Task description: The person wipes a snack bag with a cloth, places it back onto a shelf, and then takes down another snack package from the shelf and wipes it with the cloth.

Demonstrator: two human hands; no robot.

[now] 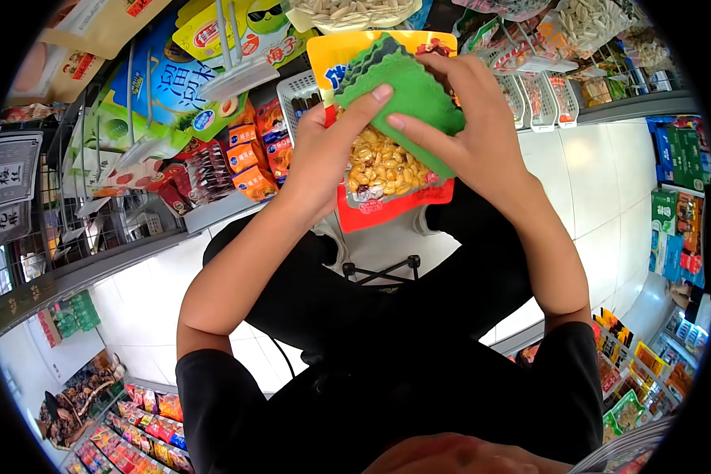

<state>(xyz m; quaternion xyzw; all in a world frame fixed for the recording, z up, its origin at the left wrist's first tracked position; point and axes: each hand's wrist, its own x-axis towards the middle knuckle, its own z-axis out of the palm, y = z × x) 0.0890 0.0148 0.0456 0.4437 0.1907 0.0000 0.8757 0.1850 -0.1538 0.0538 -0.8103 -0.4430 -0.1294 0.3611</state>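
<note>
A green cloth [426, 110] with zigzag edges lies folded over the upper front of a red and yellow snack bag [371, 216]. Through the bag's clear window show pale golden nuts, perhaps peanuts. My left hand [328, 146] is closed around the bag's left side, its thumb pressed on the cloth's edge and its other fingers hidden behind. On the right, my right hand [482, 130] grips the cloth, thumb across its front and fingers bent over its upper right part. The bag is raised in front of the shelf, above my knees.
Hanging snack bags [162, 95] on metal hooks crowd the left rack. White plastic baskets [539, 101] line the shelf at right. Orange packets [246, 154] sit low on the shelf. A black folding stool frame [381, 272] shows between my legs over white floor tiles [596, 182].
</note>
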